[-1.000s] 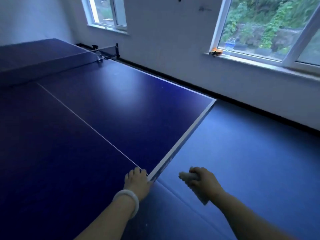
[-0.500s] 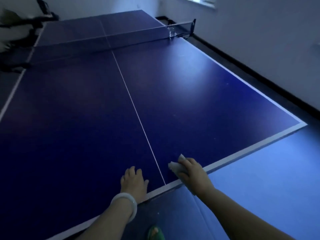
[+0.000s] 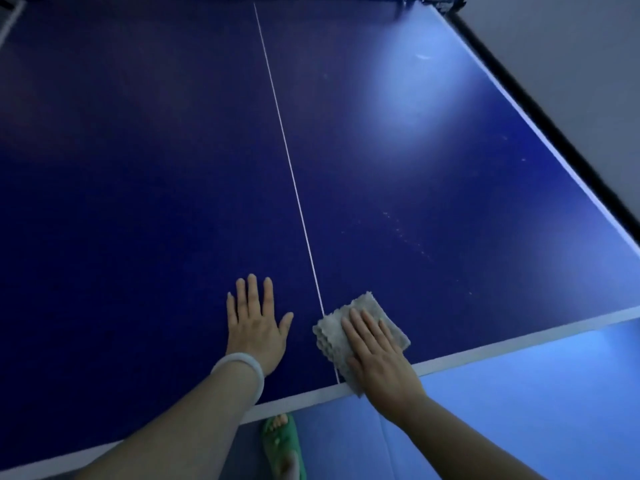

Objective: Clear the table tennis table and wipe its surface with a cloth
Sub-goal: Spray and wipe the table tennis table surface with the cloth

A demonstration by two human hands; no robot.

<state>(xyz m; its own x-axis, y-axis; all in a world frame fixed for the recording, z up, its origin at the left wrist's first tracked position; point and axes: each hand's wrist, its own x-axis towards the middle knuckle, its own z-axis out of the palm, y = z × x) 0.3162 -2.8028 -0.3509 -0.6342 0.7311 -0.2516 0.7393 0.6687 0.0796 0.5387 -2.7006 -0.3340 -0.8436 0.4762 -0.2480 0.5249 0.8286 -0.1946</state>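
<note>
Both hands flat on blue table: left spread bare, right pressing grey cloth; blue floor beyond.

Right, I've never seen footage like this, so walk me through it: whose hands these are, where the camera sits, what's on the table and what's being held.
There is no machine here: a person wears a camera on the head, so this one view looks forward and down at their own arms. The blue surface is a table tennis table, with a white centre line and a white near edge. The left hand, with a pale bracelet on its wrist, lies flat on the table, fingers straight, holding nothing. The right hand presses a folded grey cloth flat at the near edge, just right of the line. Below the edge a foot in a green sandal shows.
</note>
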